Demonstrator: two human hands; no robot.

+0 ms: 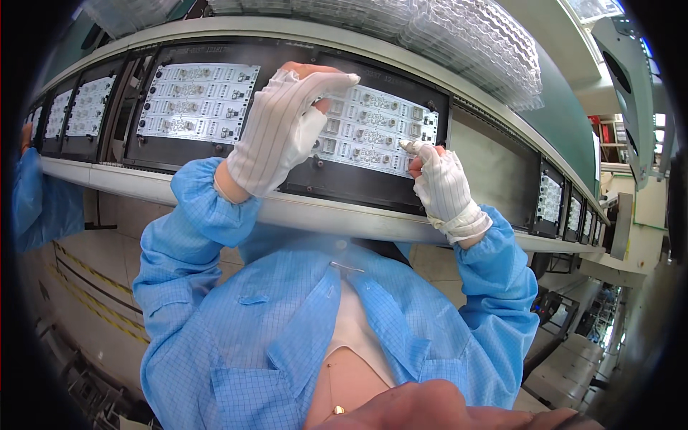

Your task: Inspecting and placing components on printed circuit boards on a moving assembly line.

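A panel of white circuit boards [376, 135] with small components lies in a black carrier tray [344, 188] in front of me. My left hand [283, 125], in a white striped glove with bare fingertips, arches over the panel's left end. Its index finger stretches to the right, with the thumb apart below it and nothing visible between them. My right hand [443, 183], gloved likewise, is at the panel's lower right edge. Its fingers are bent together with the tips at the board; whatever may be between them is too small to make out.
Another board panel [197, 100] sits in a tray to the left. More loaded trays [550, 197] line the conveyor rail [358, 223] on both sides. Stacked clear plastic trays [473, 43] stand behind the line. Another person's blue sleeve [43, 193] shows at far left.
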